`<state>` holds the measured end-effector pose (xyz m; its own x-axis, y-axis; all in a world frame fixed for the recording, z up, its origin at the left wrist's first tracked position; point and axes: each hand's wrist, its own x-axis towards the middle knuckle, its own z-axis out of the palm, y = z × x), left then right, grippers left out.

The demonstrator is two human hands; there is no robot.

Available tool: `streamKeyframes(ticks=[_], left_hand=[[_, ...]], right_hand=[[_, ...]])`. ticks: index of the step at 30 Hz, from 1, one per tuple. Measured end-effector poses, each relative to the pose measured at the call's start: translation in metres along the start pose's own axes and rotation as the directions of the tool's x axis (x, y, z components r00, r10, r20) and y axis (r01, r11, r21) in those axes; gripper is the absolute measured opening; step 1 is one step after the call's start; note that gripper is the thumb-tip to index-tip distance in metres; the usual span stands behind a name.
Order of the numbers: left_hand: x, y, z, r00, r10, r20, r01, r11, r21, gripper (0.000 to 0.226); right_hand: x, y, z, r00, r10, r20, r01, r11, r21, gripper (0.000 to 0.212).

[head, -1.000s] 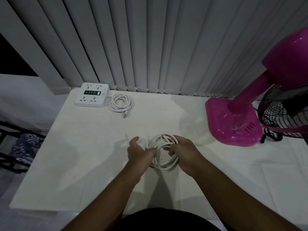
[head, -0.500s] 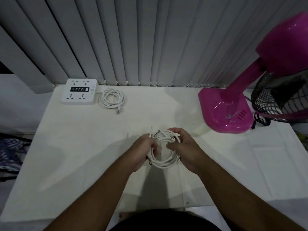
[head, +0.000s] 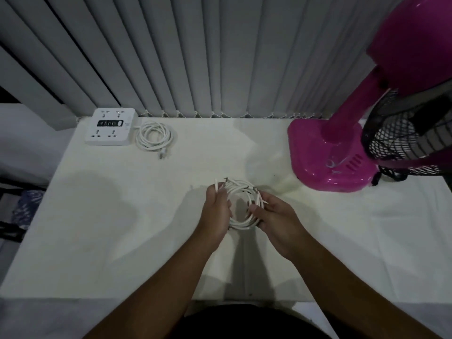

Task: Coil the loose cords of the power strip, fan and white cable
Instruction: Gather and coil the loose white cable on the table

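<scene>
The white cable (head: 241, 192) is wound into a small ring held just above the middle of the table. My left hand (head: 216, 211) grips the ring's left side, with a short free end sticking up past its fingers. On the ring's right side my right hand (head: 277, 220) is closed around the loops. The white power strip (head: 110, 127) lies at the far left, its cord (head: 154, 138) coiled beside it. The pink fan (head: 327, 152) stands at the far right; a bit of its black cord (head: 389, 173) shows by the base.
The white table (head: 110, 228) has grey vertical blinds (head: 195, 57) behind its far edge. The fan's black grille (head: 406, 138) overhangs the right side. Dark objects sit on the floor left of the table (head: 17, 211).
The view has shifted slightly. My right hand has slid down the ring's right side, and both hands have drawn the coil a little tighter.
</scene>
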<state>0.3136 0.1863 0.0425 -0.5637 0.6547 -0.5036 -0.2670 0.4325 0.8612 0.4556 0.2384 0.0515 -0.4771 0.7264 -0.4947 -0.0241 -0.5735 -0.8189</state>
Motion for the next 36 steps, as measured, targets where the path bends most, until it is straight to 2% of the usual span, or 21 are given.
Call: streamKeyframes(ticks=[3, 5, 11, 15, 20, 26, 31, 36], left_hand=[[-0.016, -0.011, 0.044, 0.992, 0.104, -0.076, -0.102, 0.994, 0.036, 0.023], [-0.025, -0.014, 0.075, 0.985, 0.121, -0.123, -0.12, 0.993, 0.021, 0.028], [-0.05, -0.02, 0.134, 0.992, -0.019, -0.128, 0.002, 0.991, -0.136, 0.036], [-0.059, -0.027, 0.158, 0.996, 0.0, -0.093, -0.02, 0.978, -0.21, 0.031], [-0.069, -0.041, 0.18, 0.991, 0.106, -0.083, -0.115, 0.986, -0.12, 0.039], [-0.087, -0.047, 0.22, 0.966, 0.234, 0.106, -0.25, 0.951, 0.183, 0.043], [-0.098, -0.047, 0.271, 0.936, 0.231, 0.267, -0.302, 0.915, 0.267, 0.04], [-0.106, -0.051, 0.342, 0.936, 0.199, 0.29, -0.298, 0.887, 0.352, 0.046]], right_hand=[[-0.005, -0.013, -0.037, 0.999, 0.0, 0.038, 0.002, 0.998, -0.068, 0.04], [-0.009, -0.021, -0.064, 0.999, 0.002, 0.046, 0.002, 0.995, -0.095, 0.041], [-0.028, -0.032, -0.129, 1.0, 0.009, 0.028, -0.006, 0.994, -0.111, 0.041], [-0.04, -0.03, -0.151, 0.998, -0.031, -0.061, 0.023, 0.993, -0.116, 0.039], [-0.058, -0.031, -0.174, 0.973, -0.093, -0.213, 0.066, 0.989, -0.129, 0.037], [-0.077, -0.029, -0.219, 0.9, -0.085, -0.427, 0.053, 0.995, -0.085, 0.034], [-0.085, -0.037, -0.273, 0.88, -0.106, -0.464, 0.059, 0.992, -0.116, 0.025], [-0.079, -0.059, -0.345, 0.871, -0.116, -0.478, 0.048, 0.987, -0.152, 0.025]])
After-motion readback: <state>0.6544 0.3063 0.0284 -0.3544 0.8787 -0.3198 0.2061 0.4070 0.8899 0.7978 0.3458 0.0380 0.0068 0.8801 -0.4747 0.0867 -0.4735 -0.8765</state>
